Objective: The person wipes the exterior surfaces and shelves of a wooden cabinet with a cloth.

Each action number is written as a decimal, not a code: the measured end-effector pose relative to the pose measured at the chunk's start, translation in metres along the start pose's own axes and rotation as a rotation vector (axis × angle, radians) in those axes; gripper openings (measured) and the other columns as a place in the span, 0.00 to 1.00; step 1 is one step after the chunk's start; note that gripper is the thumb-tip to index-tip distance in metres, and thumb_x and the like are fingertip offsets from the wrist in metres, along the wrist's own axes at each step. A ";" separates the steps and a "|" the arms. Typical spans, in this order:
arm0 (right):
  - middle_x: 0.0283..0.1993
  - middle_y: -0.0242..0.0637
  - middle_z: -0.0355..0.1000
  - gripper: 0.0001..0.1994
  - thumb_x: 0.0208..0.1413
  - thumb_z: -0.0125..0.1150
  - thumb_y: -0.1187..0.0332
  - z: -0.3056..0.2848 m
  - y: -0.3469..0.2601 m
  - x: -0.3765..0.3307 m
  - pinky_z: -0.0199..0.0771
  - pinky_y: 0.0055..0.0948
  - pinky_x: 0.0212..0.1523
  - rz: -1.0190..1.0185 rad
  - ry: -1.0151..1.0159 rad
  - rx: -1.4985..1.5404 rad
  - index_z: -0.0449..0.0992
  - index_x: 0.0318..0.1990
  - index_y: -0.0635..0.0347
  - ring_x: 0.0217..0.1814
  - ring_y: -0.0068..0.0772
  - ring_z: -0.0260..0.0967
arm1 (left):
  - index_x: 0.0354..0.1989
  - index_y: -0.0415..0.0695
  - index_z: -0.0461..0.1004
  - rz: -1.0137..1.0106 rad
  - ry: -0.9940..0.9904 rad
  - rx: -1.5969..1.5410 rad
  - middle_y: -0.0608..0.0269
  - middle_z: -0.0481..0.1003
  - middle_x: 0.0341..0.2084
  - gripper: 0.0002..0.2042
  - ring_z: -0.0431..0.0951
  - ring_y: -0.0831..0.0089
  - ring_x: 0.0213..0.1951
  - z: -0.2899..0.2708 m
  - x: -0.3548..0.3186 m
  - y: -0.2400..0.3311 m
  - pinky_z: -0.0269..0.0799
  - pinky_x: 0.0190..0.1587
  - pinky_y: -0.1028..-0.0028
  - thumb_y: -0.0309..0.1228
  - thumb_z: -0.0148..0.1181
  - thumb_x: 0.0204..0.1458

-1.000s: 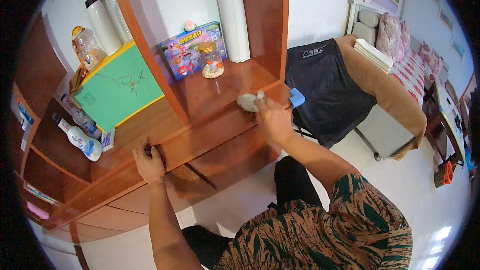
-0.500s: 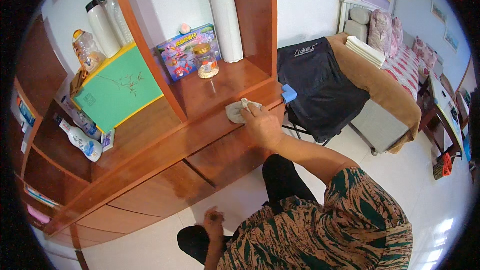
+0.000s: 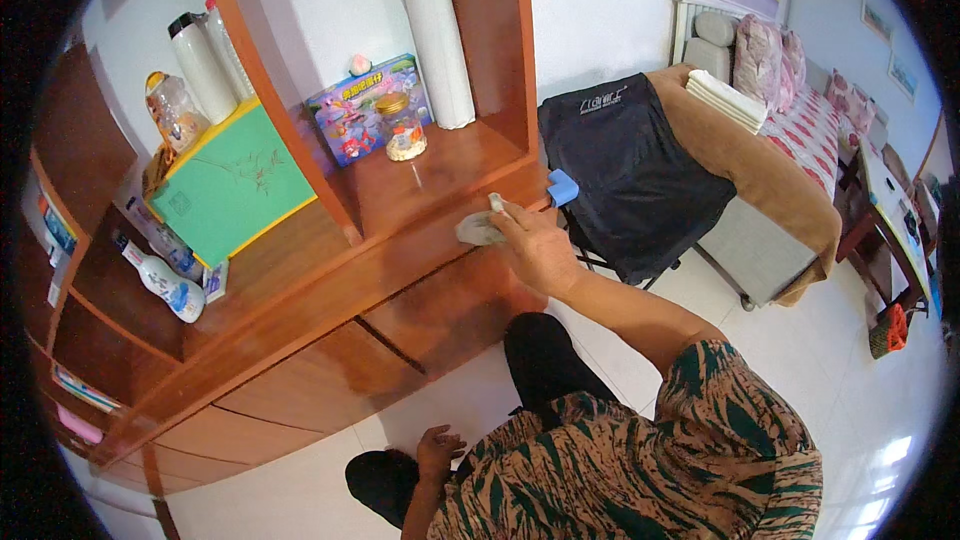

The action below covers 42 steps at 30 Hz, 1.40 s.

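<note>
My right hand (image 3: 541, 248) is closed on a pale grey cloth (image 3: 478, 230), with one end of it sticking up between thumb and fingers. The cloth lies against the front ledge of the reddish-brown wooden cabinet (image 3: 330, 268), just above its lower doors. Low by my knee, away from the cabinet, hangs my left hand (image 3: 438, 452), empty with its fingers loosely apart. On the shelf behind the cloth stand a glass jar (image 3: 405, 135) with a gold lid, a colourful box (image 3: 362, 110) and a tall white roll (image 3: 437, 35).
A blue corner guard (image 3: 562, 188) sits at the cabinet's right end, next to a black folding chair (image 3: 640, 175). Further left are a green box (image 3: 240, 185) with bottles on top and a white patterned bottle (image 3: 165, 280). A brown-covered sofa (image 3: 800, 200) stands at the right.
My right hand shifts slightly right relative to the shelf edge and the cloth's shape changes in its grip. My left hand's fingers have spread a little. The view has moved slightly.
</note>
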State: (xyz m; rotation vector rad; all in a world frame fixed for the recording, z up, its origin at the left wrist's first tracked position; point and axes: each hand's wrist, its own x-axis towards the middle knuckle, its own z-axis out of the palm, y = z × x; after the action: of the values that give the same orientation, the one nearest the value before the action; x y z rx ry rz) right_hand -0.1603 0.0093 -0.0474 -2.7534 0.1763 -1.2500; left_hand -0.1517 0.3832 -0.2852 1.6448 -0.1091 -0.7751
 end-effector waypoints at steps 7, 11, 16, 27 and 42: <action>0.53 0.45 0.71 0.15 0.48 0.57 0.73 0.008 0.040 0.044 0.77 0.40 0.40 0.060 -0.048 -0.206 0.75 0.46 0.57 0.44 0.48 0.72 | 0.43 0.37 0.73 0.042 -0.047 0.317 0.51 0.78 0.24 0.14 0.81 0.67 0.26 -0.009 -0.005 0.011 0.77 0.28 0.68 0.36 0.58 0.56; 0.46 0.44 0.74 0.11 0.49 0.56 0.71 0.003 0.064 0.069 0.77 0.37 0.39 0.154 -0.173 -0.298 0.77 0.41 0.58 0.44 0.45 0.73 | 0.42 0.40 0.76 -0.113 0.011 0.237 0.52 0.79 0.26 0.14 0.81 0.69 0.26 -0.029 0.023 -0.070 0.76 0.28 0.69 0.38 0.59 0.54; 0.42 0.44 0.75 0.11 0.46 0.57 0.69 0.024 0.070 0.071 0.77 0.35 0.41 0.387 -0.341 -0.368 0.79 0.36 0.62 0.46 0.44 0.73 | 0.39 0.44 0.80 0.038 -0.121 0.986 0.53 0.79 0.29 0.12 0.79 0.64 0.27 -0.036 0.044 -0.078 0.76 0.32 0.65 0.39 0.60 0.55; 0.37 0.38 0.75 0.06 0.45 0.59 0.67 0.029 0.030 0.042 0.75 0.31 0.34 0.094 -0.437 -0.379 0.80 0.29 0.56 0.41 0.38 0.71 | 0.42 0.43 0.78 -0.003 -0.461 0.961 0.55 0.79 0.29 0.14 0.79 0.64 0.27 0.002 0.097 -0.083 0.76 0.34 0.66 0.41 0.58 0.56; 0.48 0.46 0.71 0.11 0.48 0.58 0.68 0.045 -0.036 0.063 0.72 0.39 0.49 0.062 -0.552 -0.025 0.79 0.38 0.63 0.50 0.46 0.70 | 0.46 0.43 0.76 0.221 -0.478 0.801 0.56 0.79 0.30 0.16 0.79 0.64 0.29 0.008 0.089 -0.064 0.75 0.38 0.67 0.41 0.56 0.57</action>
State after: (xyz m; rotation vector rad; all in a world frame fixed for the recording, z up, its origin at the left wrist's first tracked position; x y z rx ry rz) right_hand -0.0833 0.0380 -0.0246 -2.9578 0.2202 -0.4402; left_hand -0.1099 0.3493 -0.3810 2.0949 -1.0341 -1.0082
